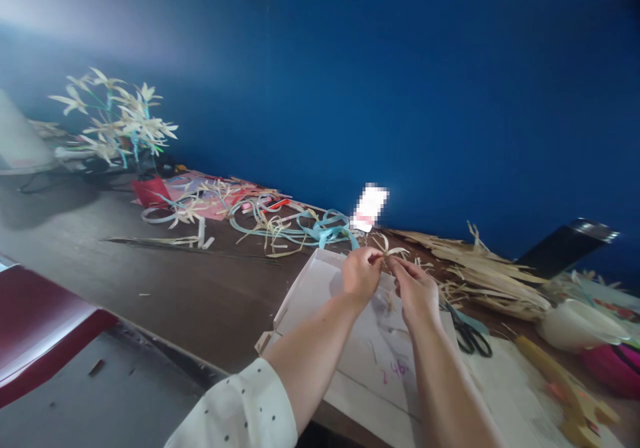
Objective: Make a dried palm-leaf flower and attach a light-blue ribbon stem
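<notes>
Both my hands meet above a flat white cardboard box [320, 288] on a dark wooden table [190, 288]. My left hand [361, 276] pinches a small pale straw flower [389, 248] by its base. My right hand [416, 289] is closed too, its fingertips pinching the same flower from the right. The thin petals stick out above my fingers. Pink writing shows on the box below my wrists.
A heap of dried husk strips [480, 268] lies to the right, with scissors [470, 333], a white bowl [575, 325] and a yellow tool [560, 381]. Light blue strips [320, 228] and a vase of straw flowers [120, 128] stand at the left. A blue wall [400, 88] runs behind.
</notes>
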`<state>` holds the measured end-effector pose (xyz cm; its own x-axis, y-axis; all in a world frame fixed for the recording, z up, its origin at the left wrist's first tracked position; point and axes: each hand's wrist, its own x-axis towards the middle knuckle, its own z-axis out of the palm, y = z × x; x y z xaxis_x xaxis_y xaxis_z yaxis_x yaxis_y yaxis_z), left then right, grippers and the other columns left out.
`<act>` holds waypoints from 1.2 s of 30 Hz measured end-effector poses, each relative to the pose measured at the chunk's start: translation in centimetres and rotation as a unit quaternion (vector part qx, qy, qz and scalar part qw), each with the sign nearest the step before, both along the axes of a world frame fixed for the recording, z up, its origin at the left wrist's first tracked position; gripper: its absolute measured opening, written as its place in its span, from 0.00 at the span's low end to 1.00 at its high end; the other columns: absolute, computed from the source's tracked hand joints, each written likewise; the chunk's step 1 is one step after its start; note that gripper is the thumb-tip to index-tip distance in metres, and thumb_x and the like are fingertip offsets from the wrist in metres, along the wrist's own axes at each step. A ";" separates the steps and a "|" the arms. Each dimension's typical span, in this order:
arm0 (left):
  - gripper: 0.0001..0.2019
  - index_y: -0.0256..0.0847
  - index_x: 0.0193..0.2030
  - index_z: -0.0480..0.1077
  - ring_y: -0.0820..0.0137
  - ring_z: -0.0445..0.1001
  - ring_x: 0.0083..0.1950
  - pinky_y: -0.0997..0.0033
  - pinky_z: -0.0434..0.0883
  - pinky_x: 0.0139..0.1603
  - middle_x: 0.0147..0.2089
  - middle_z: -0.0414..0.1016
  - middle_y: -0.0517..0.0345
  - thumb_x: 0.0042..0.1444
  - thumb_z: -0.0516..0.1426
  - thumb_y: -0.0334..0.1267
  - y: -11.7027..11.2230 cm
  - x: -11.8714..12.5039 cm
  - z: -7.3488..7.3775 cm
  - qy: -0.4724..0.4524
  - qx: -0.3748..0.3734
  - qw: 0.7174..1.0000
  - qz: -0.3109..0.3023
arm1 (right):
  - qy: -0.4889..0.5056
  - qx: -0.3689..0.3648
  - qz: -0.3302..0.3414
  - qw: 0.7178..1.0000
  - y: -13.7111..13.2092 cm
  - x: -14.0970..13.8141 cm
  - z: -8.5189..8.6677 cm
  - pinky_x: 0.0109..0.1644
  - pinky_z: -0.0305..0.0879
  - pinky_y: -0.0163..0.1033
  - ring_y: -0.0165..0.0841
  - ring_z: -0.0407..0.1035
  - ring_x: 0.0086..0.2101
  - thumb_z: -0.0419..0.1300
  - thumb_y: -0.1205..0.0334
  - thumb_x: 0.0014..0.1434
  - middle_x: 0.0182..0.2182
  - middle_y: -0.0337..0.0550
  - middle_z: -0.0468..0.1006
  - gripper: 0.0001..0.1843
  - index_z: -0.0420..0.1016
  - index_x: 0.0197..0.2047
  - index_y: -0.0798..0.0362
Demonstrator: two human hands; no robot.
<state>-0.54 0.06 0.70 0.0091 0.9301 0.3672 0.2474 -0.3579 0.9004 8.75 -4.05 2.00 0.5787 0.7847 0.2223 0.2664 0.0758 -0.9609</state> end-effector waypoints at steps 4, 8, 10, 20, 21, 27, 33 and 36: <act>0.06 0.42 0.35 0.74 0.71 0.73 0.37 0.72 0.67 0.40 0.35 0.77 0.58 0.50 0.57 0.31 0.0 0.1 -0.1 -0.027 -0.002 0.999 -0.029 | 0.027 -0.012 0.010 1.000 0.3 0.2 -0.1 0.19 0.50 0.32 0.26 0.57 0.17 0.65 0.50 0.41 0.17 0.39 0.70 0.25 0.80 0.40 0.59; 0.06 0.39 0.34 0.74 0.72 0.73 0.35 0.72 0.69 0.39 0.33 0.77 0.57 0.48 0.59 0.31 0.2 0.2 0.0 -0.125 -0.061 0.987 -0.084 | 0.089 -0.016 0.007 0.996 0.2 0.2 0.0 0.17 0.46 0.31 0.23 0.52 0.15 0.66 0.52 0.39 0.14 0.33 0.64 0.25 0.79 0.40 0.57; 0.07 0.37 0.35 0.74 0.72 0.73 0.35 0.72 0.69 0.39 0.33 0.77 0.55 0.46 0.60 0.31 0.2 0.2 0.3 -0.172 -0.098 0.974 -0.108 | 0.102 -0.011 0.006 0.995 0.0 0.1 0.2 0.17 0.45 0.31 0.23 0.51 0.15 0.67 0.52 0.39 0.13 0.32 0.63 0.24 0.79 0.40 0.57; 0.09 0.35 0.32 0.75 0.77 0.68 0.28 0.73 0.67 0.37 0.29 0.75 0.57 0.41 0.64 0.35 0.6 0.2 0.6 -0.251 -0.199 0.936 -0.144 | 0.119 -0.008 0.001 0.993 0.1 0.4 0.0 0.17 0.46 0.31 0.23 0.51 0.15 0.68 0.51 0.37 0.13 0.32 0.63 0.24 0.79 0.38 0.56; 0.10 0.35 0.32 0.75 0.78 0.67 0.27 0.74 0.67 0.35 0.28 0.74 0.58 0.41 0.64 0.35 0.7 0.2 0.5 -0.262 -0.205 0.932 -0.146 | 0.126 -0.009 -0.003 0.992 0.2 0.5 -0.1 0.17 0.46 0.31 0.23 0.51 0.15 0.68 0.51 0.37 0.12 0.32 0.62 0.25 0.79 0.38 0.57; 0.14 0.34 0.32 0.74 0.79 0.68 0.27 0.75 0.67 0.32 0.28 0.73 0.57 0.37 0.66 0.37 0.7 0.1 0.3 -0.330 -0.229 0.901 -0.165 | 0.119 -0.020 -0.006 0.993 0.4 1.0 -0.5 0.16 0.45 0.31 0.24 0.52 0.14 0.67 0.52 0.37 0.12 0.32 0.62 0.26 0.79 0.38 0.59; 0.14 0.33 0.30 0.72 0.76 0.71 0.28 0.72 0.69 0.37 0.27 0.72 0.58 0.35 0.67 0.36 0.9 0.0 0.3 -0.377 -0.234 0.880 -0.168 | 0.022 -0.042 0.035 0.998 0.2 1.1 -0.5 0.18 0.49 0.32 0.25 0.56 0.16 0.65 0.50 0.41 0.17 0.38 0.70 0.23 0.80 0.37 0.57; 0.15 0.33 0.29 0.72 0.76 0.71 0.28 0.70 0.70 0.38 0.26 0.72 0.58 0.34 0.68 0.37 1.2 0.1 0.0 -0.384 -0.238 0.876 -0.169 | -0.031 -0.056 0.053 0.997 0.0 1.0 -0.1 0.21 0.53 0.33 0.29 0.62 0.19 0.64 0.49 0.42 0.18 0.40 0.72 0.23 0.80 0.38 0.57</act>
<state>-0.47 1.25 0.71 0.2334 0.9715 -0.0422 -0.5444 0.1665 0.8221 9.78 -4.04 1.90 0.4797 0.8623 0.1625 0.3210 -0.0001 -0.9471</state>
